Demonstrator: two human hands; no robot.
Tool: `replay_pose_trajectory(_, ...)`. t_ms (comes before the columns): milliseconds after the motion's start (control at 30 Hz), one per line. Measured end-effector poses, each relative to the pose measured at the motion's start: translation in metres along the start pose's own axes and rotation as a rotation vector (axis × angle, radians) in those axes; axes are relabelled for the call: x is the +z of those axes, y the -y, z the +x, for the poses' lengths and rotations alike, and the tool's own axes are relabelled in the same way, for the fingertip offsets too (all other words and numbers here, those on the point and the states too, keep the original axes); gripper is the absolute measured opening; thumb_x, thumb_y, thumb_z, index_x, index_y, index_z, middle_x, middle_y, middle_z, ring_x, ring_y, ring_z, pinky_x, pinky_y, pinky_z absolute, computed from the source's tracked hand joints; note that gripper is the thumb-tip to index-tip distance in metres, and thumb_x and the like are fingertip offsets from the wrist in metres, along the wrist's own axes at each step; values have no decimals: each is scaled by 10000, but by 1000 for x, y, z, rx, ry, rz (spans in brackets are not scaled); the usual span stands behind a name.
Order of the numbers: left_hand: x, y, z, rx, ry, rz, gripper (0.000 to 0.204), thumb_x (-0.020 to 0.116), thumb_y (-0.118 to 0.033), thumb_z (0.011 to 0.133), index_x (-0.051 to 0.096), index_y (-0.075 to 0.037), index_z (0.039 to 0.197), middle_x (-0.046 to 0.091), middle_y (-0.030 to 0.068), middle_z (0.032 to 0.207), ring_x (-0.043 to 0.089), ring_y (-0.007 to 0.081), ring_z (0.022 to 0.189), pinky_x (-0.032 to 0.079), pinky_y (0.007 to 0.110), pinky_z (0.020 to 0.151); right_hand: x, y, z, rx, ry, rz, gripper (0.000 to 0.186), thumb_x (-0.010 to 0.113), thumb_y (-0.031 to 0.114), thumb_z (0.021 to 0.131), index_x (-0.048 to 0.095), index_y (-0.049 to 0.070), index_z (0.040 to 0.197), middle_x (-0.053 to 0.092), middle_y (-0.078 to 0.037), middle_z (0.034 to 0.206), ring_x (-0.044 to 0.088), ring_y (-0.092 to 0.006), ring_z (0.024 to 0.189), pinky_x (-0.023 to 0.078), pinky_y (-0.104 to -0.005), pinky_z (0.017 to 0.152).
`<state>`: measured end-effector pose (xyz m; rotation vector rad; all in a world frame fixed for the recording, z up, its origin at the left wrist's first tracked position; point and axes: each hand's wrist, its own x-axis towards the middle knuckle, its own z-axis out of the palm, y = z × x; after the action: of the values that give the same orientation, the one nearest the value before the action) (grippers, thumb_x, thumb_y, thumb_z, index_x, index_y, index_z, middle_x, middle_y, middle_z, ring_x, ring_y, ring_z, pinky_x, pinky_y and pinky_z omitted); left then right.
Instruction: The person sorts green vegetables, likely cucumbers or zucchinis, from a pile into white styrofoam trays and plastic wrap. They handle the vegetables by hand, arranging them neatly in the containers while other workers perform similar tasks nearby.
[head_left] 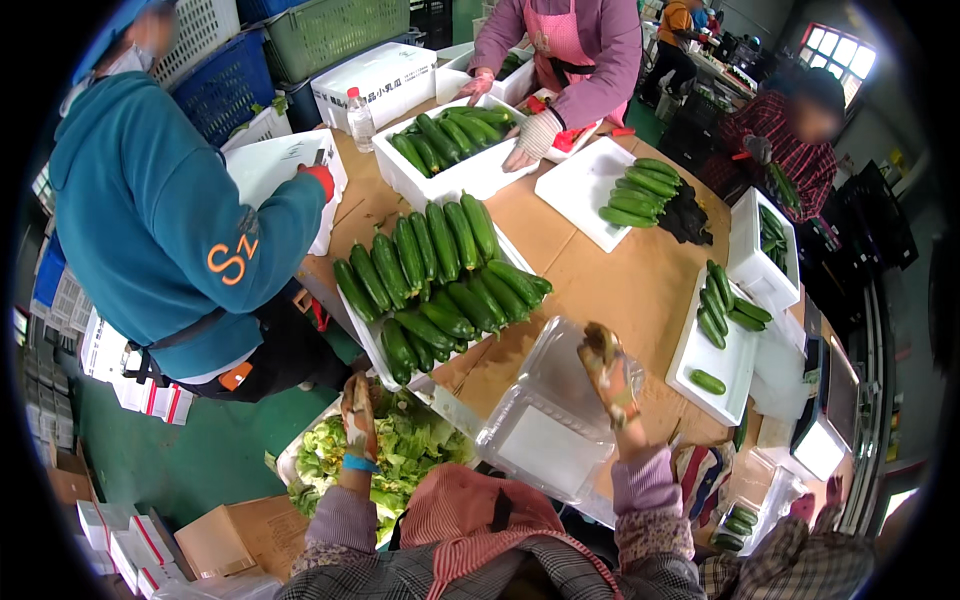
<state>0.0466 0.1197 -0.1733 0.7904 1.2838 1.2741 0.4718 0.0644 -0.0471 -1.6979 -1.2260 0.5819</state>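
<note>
The right hand (pixel 608 372), in a soiled work glove, is raised over the near edge of the brown table (pixel 620 275), its grip closed on the upper edge of a clear plastic bag (pixel 560 415). The bag is thin, glossy and crinkled, see-through enough to show the table and a white foam tray beneath it; it hangs open from the hand and spreads down toward the person's chest. The left hand (pixel 358 412), also gloved with a blue cuff at the wrist, is held up over a bin of leafy green lettuce (pixel 400 455) at the table's near left; its fingers look loosely curled, and I cannot tell whether it grips anything.

Just beyond the bag, a white foam tray (pixel 372 338) carries a heap of dark green cucumbers (pixel 440 275) in two rows. Farther back, a white foam box (pixel 450 170) holds more cucumbers, and a co-worker in a pink apron rests a gloved hand (pixel 532 138) on its rim. To the left stands a person in a teal hooded top (pixel 160 220). On the right, a flat white tray (pixel 720 365) bears a few more cucumbers.
</note>
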Motion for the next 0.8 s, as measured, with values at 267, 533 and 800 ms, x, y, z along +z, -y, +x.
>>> replay_pose_trajectory(267,17,28,105,-47,-120,382,548,599,-419,914,496,4,1246,576,125,1205,557,195,1058,460,298,874,36,-119,149,138,558,807,427,660,460,859,601,64,1006,613,-17,885,581,-140,788,473,-266,690)
replay_pose_trajectory(533,-38,40,107,-163,-192,-1,274,516,-284,955,548,-69,1121,533,66,844,498,176,703,438,305,638,68,26,148,-165,554,-469,298,646,301,822,609,77,1015,652,-154,938,648,-283,871,516,-344,759)
replay_pose_trajectory(800,-58,92,155,-204,-22,-386,413,395,-151,951,355,-71,1354,391,84,1230,455,206,1009,383,264,802,44,13,153,-113,619,-489,367,627,333,832,590,66,1081,631,-164,1021,622,-288,944,504,-351,801)
